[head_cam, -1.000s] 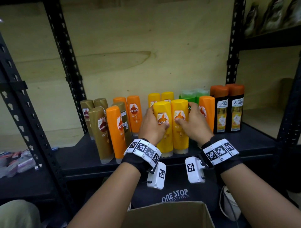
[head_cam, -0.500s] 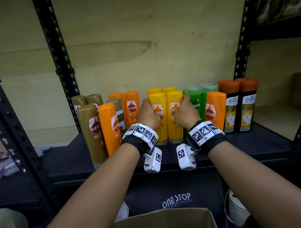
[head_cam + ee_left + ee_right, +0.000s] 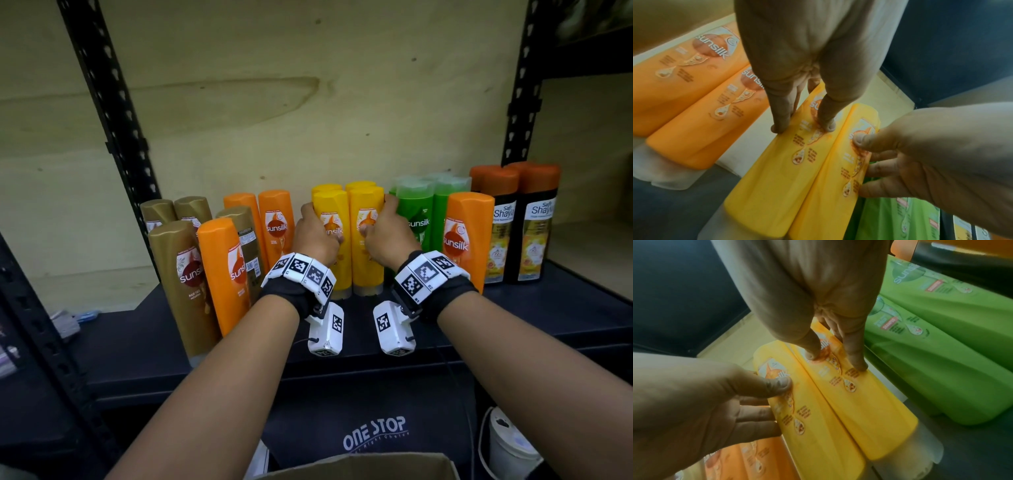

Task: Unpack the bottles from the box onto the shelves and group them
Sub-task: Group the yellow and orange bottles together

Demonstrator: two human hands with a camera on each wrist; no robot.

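Observation:
Two yellow Sunsilk bottles stand side by side, upright, on the dark shelf (image 3: pixel 513 325), right in front of two more yellow ones. My left hand (image 3: pixel 318 233) grips the left yellow bottle (image 3: pixel 330 209) between thumb and fingers. My right hand (image 3: pixel 383 229) grips the right yellow bottle (image 3: pixel 366 205) the same way. In the left wrist view my left hand (image 3: pixel 803 128) pinches the left yellow bottle (image 3: pixel 789 170). In the right wrist view my right hand (image 3: pixel 835 361) pinches the right yellow bottle (image 3: pixel 869 410). The cardboard box (image 3: pixel 359 467) shows only its rim at the bottom edge.
Gold bottles (image 3: pixel 185 260) and orange bottles (image 3: pixel 222 270) stand to the left. Green bottles (image 3: pixel 414 219), one orange bottle (image 3: pixel 462 233) and black bottles (image 3: pixel 534 222) stand to the right. Black uprights (image 3: pixel 113 120) frame the shelf. A white container (image 3: pixel 510 442) sits low right.
Both hands have slid the two yellow bottles from the shelf's front edge back against the rear yellow pair. My head has moved closer to the shelf.

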